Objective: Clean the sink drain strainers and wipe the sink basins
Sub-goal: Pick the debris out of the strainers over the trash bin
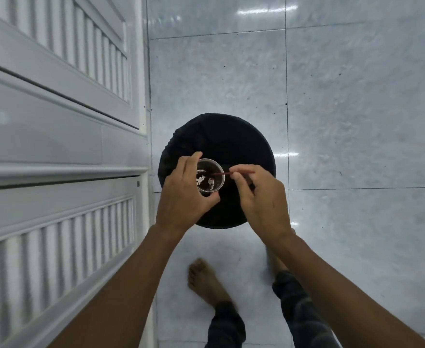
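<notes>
The strainer (210,175), a small round metal cup, was held over the open mouth of a black bin (221,136), its own mouth turned up toward the camera. Pale scraps clung to its dark inside. The left hand (186,194) gripped it from the left, fingers curled round the far rim and thumb hooked under the near side.

A thin red stick (221,174) lay almost level, its long axis running left to right, with its tip pointing left into the cup. The right hand (261,197) pinched the stick's other end between thumb and fingertips, with the remaining fingers curled in. The two hands were near each other but not touching.

The bin was round, lined with a black bag, and stood on a floor (344,96) of glossy pale grey tiles with dark grout lines and bright reflections of lights. White louvred doors (56,121) rose along the left, just beside the bin. Below the arms, a bare foot (206,280) stood on the tiles, with dark trousers (227,325) above it; the other foot was mostly hidden behind the right forearm.
</notes>
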